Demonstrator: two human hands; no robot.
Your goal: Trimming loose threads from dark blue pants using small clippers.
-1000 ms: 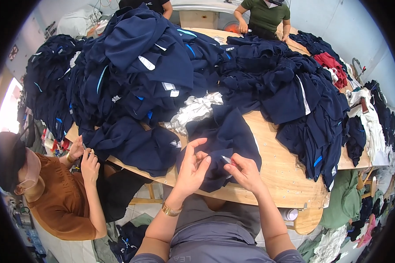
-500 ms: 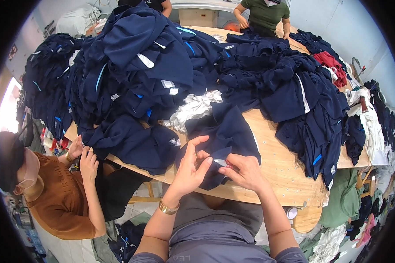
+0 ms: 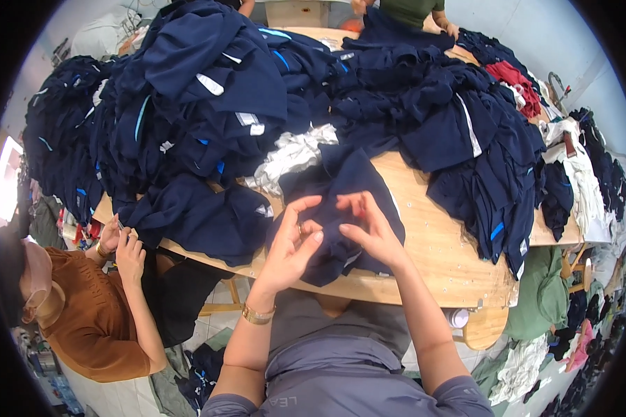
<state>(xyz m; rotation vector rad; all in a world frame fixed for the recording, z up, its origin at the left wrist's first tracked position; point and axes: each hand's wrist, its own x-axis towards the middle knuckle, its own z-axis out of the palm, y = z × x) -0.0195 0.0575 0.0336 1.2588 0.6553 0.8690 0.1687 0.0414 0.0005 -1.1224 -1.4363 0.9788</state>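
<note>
A navy blue garment (image 3: 358, 177) lies crumpled on the wooden table in front of me. Above it, my left hand (image 3: 293, 244) is raised with its thumb and forefinger apart; a bracelet circles that wrist. My right hand (image 3: 370, 233) hovers opposite, fingers curled loosely and spread, with nothing visible in them. A gap separates the two hands, and the dark cloth shows between them. A small whitish edge, perhaps a label (image 3: 352, 258), shows on the garment just below my hands.
A tall heap of navy garments (image 3: 209, 62) rises at the left; another pile (image 3: 452, 111) spreads right. Crumpled white cloth (image 3: 295, 156) lies beyond my garment. On the left, a person in a brown shirt (image 3: 101, 313) handles navy cloth. A person in green (image 3: 410, 12) stands across the wooden table (image 3: 424, 229).
My hands have let go of the small white part of the garment and moved apart. That part now lies lower on the cloth. The whole view has shifted slightly.
</note>
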